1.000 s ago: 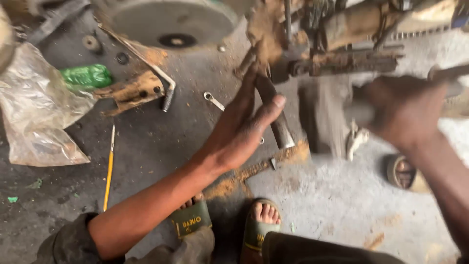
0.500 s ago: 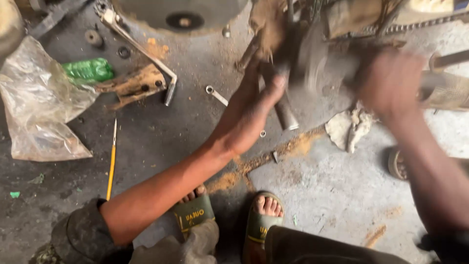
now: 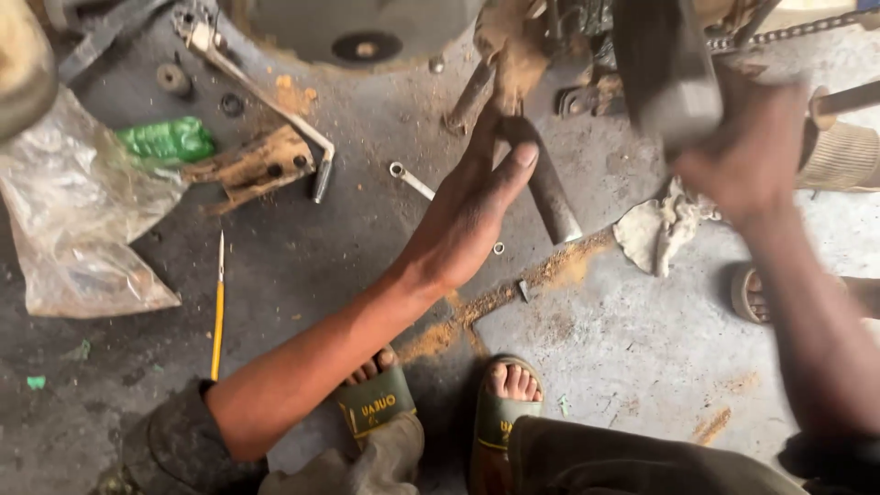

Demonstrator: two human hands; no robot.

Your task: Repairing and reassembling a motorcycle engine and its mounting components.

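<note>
Left hand: the left hand [image 3: 467,215] reaches up from the lower left to the middle of the frame, thumb [image 3: 513,165] pressed against the side of a dark metal rod [image 3: 548,188]; the fingers run up behind the rusty machine part [image 3: 513,55] at the top centre, so how far they close cannot be told.
Right hand: the right hand [image 3: 747,151] sits in the upper right, blurred, curled shut around the handle of a dark hammer-like tool [image 3: 665,69] whose head stands above it.
Metal rod: it slants from the rusty part down to the right, its pale cut end lying on the concrete floor [image 3: 623,339] near the centre.
Rag: a dirty white rag [image 3: 665,225] lies on the floor just right of the rod's lower end, below the right hand.
Spanner: a small ring spanner [image 3: 410,181] lies just left of the left hand.
Upper left: a rusty bracket [image 3: 257,165], a green wrapper [image 3: 165,139] and a crumpled clear plastic bag [image 3: 78,229].
Left side: a yellow-handled screwdriver [image 3: 218,312] lies upright in the frame, well apart from the hands.
Bottom centre: two feet in olive slide sandals [image 3: 376,408].
Top right: a drive chain [image 3: 788,32] runs toward the corner.
</note>
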